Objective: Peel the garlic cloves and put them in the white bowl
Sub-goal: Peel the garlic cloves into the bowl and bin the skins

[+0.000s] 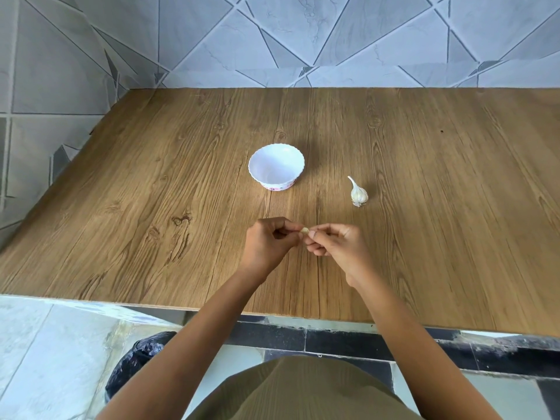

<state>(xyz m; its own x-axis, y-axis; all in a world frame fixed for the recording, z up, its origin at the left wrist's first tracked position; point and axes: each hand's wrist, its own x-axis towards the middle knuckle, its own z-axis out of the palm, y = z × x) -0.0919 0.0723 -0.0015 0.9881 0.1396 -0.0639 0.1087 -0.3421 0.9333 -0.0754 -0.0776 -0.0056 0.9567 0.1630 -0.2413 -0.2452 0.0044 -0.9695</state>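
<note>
Legible text: we read none in this view.
White bowl [266, 172]: the only printed marking we find is a pink band [278, 187] round its foot. The band is too small and blurred for us to tell whether it holds letters or numbers.
Brands and numbers: we can confirm none on the bowl or on anything near it.

Left hand [269, 245] and right hand [341, 248] pinch a pale garlic clove [305, 230]; beyond sit the white bowl [256, 172] and garlic bulb [359, 194].
</note>
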